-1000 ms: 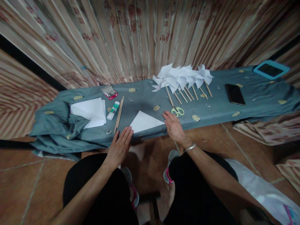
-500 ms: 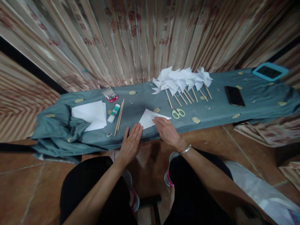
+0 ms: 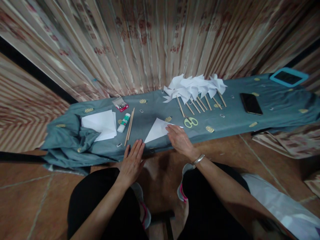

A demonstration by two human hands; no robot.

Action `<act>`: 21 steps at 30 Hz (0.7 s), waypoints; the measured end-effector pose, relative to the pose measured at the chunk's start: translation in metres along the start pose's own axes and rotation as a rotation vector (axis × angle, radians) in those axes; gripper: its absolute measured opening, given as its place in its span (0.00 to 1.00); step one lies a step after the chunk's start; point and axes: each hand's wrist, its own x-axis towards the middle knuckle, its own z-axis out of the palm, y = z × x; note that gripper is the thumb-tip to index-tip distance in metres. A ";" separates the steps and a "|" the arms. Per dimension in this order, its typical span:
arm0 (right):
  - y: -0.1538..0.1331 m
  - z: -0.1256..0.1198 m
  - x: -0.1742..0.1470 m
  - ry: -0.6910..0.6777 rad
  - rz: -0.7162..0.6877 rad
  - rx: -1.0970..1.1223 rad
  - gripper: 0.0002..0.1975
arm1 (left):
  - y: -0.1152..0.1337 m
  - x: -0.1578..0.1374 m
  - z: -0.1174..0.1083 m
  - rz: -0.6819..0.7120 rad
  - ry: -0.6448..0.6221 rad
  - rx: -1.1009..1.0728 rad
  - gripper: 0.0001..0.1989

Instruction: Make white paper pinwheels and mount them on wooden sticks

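A white sheet of paper [image 3: 157, 130], folded into a triangle, lies on the cloth near the front edge. My right hand [image 3: 180, 139] rests on its right part with the fingers stretched out over the fold. At its lower left corner is my left hand [image 3: 133, 159], laid flat, fingers extended, the tips at or just beside the paper's point. Neither hand grips anything. Just left of the triangle lie thin wooden sticks [image 3: 129, 126] and a white and green glue stick [image 3: 124, 122]. Green-handled scissors [image 3: 191, 122] lie to its right.
Several white paper pinwheels [image 3: 195, 87] on sticks lie at the back. A stack of white paper [image 3: 98, 123] and a small box of pins [image 3: 121, 104] are on the left. A black phone [image 3: 251, 103] and a blue-framed tablet [image 3: 289, 77] lie on the right.
My left hand has slid left and toward me along the paper's lower edge, uncovering its lower left corner. My right hand stays on the right part. The view has shifted slightly.
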 end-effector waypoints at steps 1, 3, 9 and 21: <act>0.000 -0.002 0.003 0.034 0.025 0.001 0.20 | 0.000 -0.002 0.000 -0.001 0.011 -0.005 0.30; 0.002 -0.005 0.010 0.091 0.092 0.001 0.23 | 0.001 -0.003 0.000 -0.013 0.027 -0.021 0.31; 0.017 -0.009 0.033 0.051 0.286 0.127 0.22 | 0.007 0.006 -0.001 -0.060 0.072 -0.117 0.34; 0.029 -0.013 0.045 0.183 0.242 0.685 0.03 | 0.005 0.059 -0.001 -0.100 0.312 -0.367 0.37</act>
